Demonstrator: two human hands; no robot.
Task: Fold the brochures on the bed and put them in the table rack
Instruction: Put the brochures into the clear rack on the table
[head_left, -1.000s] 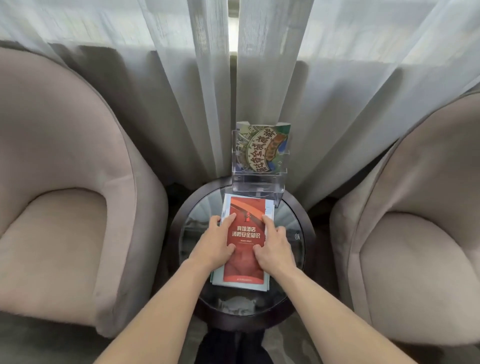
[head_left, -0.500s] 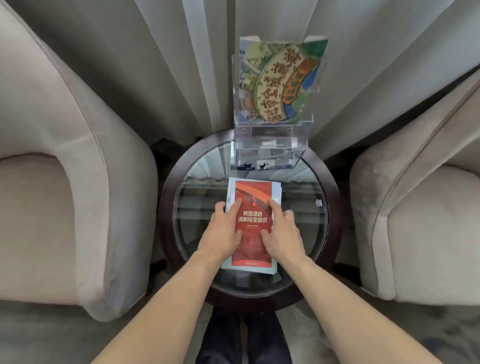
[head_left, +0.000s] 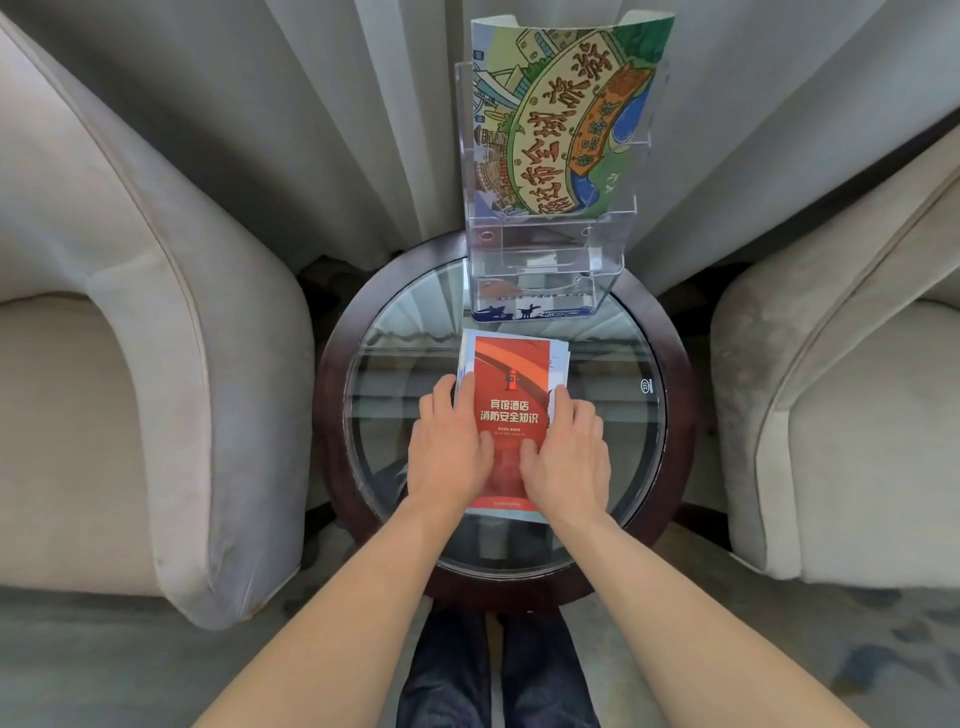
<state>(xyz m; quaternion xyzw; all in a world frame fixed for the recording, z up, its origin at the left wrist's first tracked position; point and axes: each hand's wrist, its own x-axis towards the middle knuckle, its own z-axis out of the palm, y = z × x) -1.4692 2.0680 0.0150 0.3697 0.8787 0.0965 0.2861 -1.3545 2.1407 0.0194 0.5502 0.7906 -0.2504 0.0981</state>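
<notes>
A stack of folded brochures (head_left: 511, 384), the top one red with white lettering, lies flat on the round glass table (head_left: 670, 364). My left hand (head_left: 449, 449) presses on the stack's left side and my right hand (head_left: 569, 452) on its right side, fingers spread along the edges. Behind the stack stands a clear tiered table rack (head_left: 545, 249). Its top tier holds a green illustrated brochure (head_left: 563, 114), and another brochure (head_left: 530, 310) shows in the lowest tier.
Two beige armchairs flank the table, one at left (head_left: 130, 338) and one at right (head_left: 841, 389). Grey curtains (head_left: 311, 130) hang behind the rack. My legs in dark trousers (head_left: 493, 670) are below the table's near rim.
The camera has come closer and tilted down, so table and rack look larger. Both hands stay on the stack, which lies in the same spot on the glass.
</notes>
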